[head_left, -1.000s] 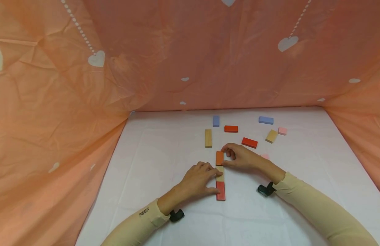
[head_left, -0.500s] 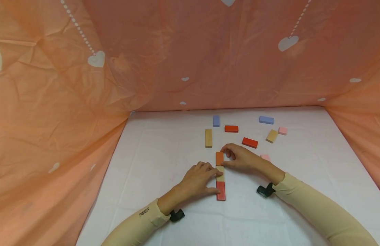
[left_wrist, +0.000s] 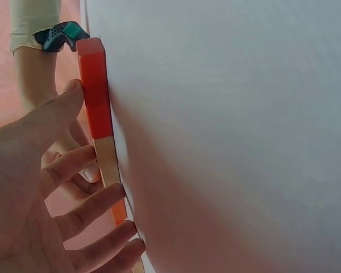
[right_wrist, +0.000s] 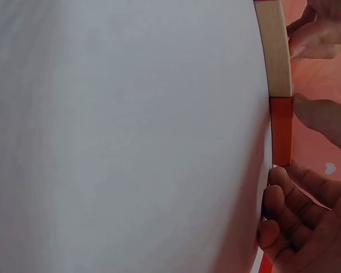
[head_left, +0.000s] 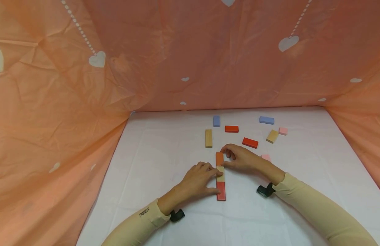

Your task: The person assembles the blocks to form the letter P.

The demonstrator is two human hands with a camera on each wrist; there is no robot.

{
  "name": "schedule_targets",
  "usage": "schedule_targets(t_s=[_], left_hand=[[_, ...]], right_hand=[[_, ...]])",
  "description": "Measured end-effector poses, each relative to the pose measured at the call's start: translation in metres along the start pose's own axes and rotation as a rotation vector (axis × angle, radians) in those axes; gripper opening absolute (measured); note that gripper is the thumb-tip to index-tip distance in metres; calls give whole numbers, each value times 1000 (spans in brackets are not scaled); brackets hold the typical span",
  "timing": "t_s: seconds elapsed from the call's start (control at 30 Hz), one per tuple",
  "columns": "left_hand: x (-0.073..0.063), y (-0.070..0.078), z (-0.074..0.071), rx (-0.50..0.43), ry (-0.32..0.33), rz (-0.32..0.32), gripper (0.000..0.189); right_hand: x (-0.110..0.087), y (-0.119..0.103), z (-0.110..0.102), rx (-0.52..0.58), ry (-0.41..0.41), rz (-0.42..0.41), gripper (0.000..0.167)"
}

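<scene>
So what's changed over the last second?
Barely anything: the orange block slid very slightly toward the person, up against the plain wooden block. No visible grab or release. Unchanged: right hand holding the orange block, left hand at the plain wooden block and near red block, scattered blocks in place.

My left hand (left_wrist: 31,196), fingers spread, against a red rectangular block (left_wrist: 96,99) and a pale bare-wood rectangular block (left_wrist: 106,162) laid end to end.
My thumb tip touches the red one's side, my index fingertip meets the wooden one, and the next fingertip overlaps its lower end, where part of an orange rectangular block (left_wrist: 119,212) continues the line. Between my fingers shows part of my right hand (left_wrist: 84,176); above it, a black wrist device (left_wrist: 57,37) with a teal patch and a cream ribbed-fabric sleeve (left_wrist: 34,20). White cloth (left_wrist: 233,114) fills the right.
</scene>
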State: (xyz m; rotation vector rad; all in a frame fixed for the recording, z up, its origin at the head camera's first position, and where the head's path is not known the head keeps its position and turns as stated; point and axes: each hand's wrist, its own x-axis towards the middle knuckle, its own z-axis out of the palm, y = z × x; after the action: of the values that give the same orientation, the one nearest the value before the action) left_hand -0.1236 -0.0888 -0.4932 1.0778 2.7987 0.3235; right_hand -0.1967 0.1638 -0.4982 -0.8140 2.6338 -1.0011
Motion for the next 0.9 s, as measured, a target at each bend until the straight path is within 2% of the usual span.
schedule_targets(t_s=[0.6, 0.9], left_hand=[[0, 2, -3, 2, -5, -5, 58], [0, 3, -3, 2, -15, -15, 58]], right_hand=[[0, 5, -3, 36, -17, 6, 50], [-10, 12, -25, 51, 30, -4, 47]])
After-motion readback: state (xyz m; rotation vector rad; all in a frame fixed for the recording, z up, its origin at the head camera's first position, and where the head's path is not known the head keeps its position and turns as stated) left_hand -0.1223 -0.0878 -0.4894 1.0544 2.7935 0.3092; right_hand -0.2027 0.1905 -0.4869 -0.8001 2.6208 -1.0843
